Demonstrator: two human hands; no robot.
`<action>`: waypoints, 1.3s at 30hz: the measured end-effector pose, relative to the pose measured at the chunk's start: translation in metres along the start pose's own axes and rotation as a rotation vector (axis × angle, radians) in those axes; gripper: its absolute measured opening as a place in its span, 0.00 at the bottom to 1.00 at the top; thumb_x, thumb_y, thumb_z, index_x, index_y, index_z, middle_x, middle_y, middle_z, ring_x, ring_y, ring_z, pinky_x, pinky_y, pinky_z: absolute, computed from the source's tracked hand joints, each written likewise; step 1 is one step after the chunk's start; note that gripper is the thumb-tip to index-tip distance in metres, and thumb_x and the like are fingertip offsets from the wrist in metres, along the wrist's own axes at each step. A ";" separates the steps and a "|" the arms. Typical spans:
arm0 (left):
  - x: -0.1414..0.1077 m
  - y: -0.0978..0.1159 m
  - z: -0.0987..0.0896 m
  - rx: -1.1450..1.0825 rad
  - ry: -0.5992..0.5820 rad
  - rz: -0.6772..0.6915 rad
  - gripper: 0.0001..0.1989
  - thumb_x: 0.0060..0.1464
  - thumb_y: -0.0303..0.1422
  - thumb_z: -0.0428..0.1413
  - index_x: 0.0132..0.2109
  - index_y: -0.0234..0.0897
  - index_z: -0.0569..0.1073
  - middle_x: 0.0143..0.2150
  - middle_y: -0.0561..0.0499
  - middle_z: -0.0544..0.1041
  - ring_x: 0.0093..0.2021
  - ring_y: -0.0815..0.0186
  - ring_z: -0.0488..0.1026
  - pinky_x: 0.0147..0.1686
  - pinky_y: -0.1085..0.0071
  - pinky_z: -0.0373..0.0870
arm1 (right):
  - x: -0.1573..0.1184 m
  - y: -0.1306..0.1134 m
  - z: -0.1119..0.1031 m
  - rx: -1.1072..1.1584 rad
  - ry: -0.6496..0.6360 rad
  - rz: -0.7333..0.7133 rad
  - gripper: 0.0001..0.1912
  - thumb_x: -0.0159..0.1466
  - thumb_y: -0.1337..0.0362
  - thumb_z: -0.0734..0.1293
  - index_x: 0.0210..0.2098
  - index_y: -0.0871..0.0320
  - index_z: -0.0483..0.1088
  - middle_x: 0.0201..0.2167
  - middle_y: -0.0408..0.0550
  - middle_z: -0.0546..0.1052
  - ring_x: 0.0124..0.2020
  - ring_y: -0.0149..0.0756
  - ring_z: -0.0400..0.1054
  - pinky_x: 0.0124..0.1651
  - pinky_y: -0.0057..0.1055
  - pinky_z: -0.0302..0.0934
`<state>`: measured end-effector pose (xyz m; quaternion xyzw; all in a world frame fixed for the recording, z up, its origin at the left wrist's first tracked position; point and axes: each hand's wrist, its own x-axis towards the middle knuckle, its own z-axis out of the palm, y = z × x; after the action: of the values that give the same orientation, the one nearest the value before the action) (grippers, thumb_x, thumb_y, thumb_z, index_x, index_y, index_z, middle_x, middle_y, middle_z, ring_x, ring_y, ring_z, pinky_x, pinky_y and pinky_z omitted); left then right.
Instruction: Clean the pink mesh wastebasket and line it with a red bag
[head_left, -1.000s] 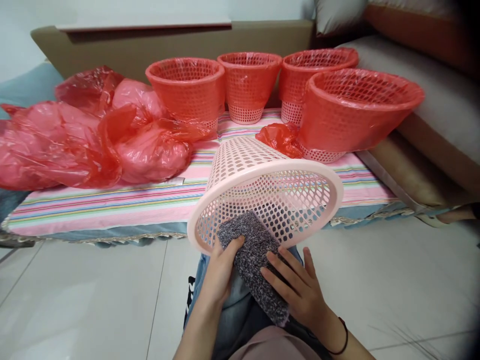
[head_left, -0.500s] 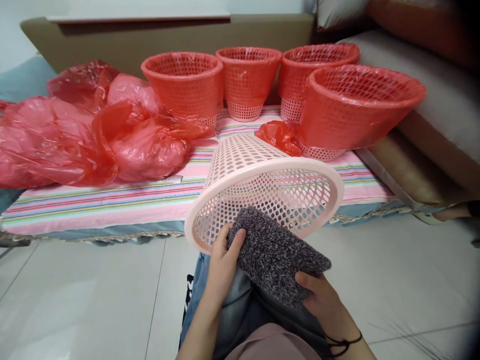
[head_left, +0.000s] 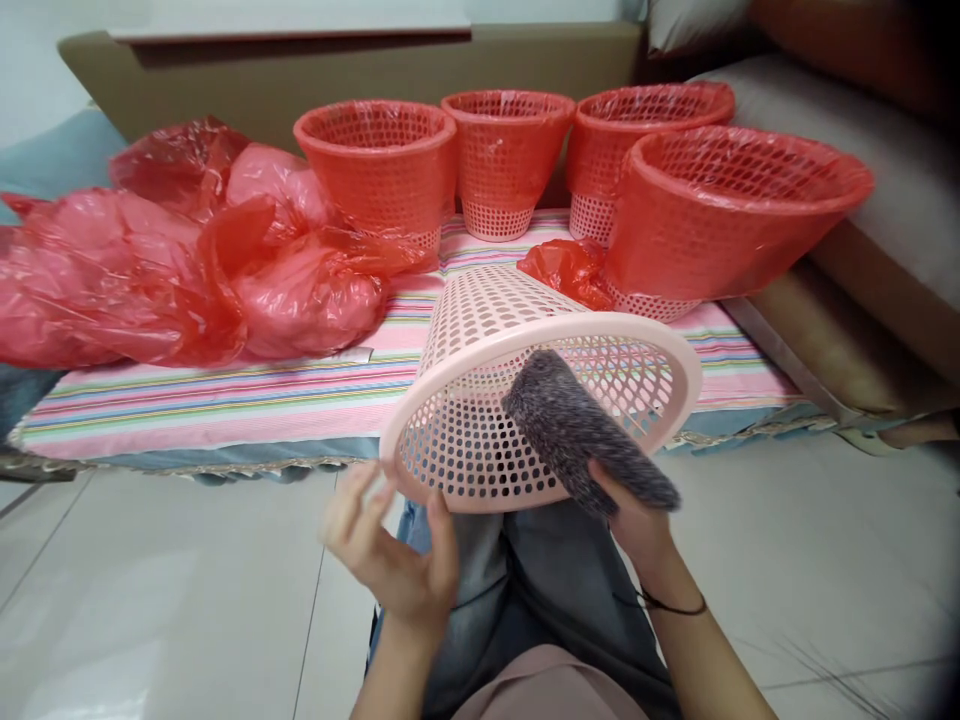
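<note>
Pale-pink tapered plastic basket (head_left: pixel 491 300) looked light, stiff, graspable by rim (head_left: pixel 555 329); left hand (head_left: pixel 401 565) half-splayed, seemingly empty; right hand (head_left: pixel 641 535) clasped oblong grey fuzzy cloth (head_left: pixel 581 425).

We have three red-bagged baskets (head_left: pixel 511 150) near back edge of striped mat (head_left: pixel 225 415), fourth basket (head_left: pixel 720 235) near right edge, red bags (head_left: pixel 150 275) left.

dark grey cloth (head_left: pixel 577 425); pale pink basket (head_left: pixel 484 346) over the front edge of a pink sheet (head_left: pixel 225 408) striped yellow, green and blue.
</note>
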<state>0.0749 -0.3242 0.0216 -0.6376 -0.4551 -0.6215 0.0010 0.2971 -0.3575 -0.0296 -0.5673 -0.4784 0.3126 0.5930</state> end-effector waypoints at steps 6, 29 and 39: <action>0.013 -0.030 0.013 -0.060 -0.239 -0.371 0.31 0.55 0.33 0.61 0.65 0.41 0.62 0.67 0.41 0.64 0.67 0.54 0.62 0.64 0.57 0.60 | 0.018 0.016 0.051 -0.683 -0.510 -0.330 0.38 0.56 0.71 0.64 0.66 0.59 0.60 0.71 0.55 0.52 0.73 0.57 0.34 0.69 0.63 0.41; -0.008 -0.030 0.019 -0.387 -0.167 -0.814 0.23 0.55 0.39 0.61 0.57 0.40 0.72 0.57 0.46 0.76 0.60 0.57 0.70 0.63 0.60 0.63 | 0.033 0.015 0.076 -0.637 -0.544 -0.245 0.44 0.48 0.78 0.63 0.66 0.61 0.60 0.69 0.56 0.57 0.72 0.57 0.41 0.70 0.59 0.44; -0.017 -0.027 0.022 -0.339 -0.047 -0.846 0.21 0.55 0.39 0.61 0.56 0.41 0.72 0.54 0.48 0.77 0.54 0.60 0.75 0.57 0.63 0.68 | -0.010 -0.005 0.058 -0.673 -0.666 -0.240 0.39 0.52 0.77 0.62 0.64 0.57 0.63 0.67 0.55 0.61 0.71 0.54 0.47 0.68 0.61 0.47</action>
<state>0.0800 -0.3060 -0.0117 -0.4010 -0.5672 -0.6183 -0.3676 0.2395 -0.3456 -0.0324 -0.5375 -0.7786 0.2345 0.2235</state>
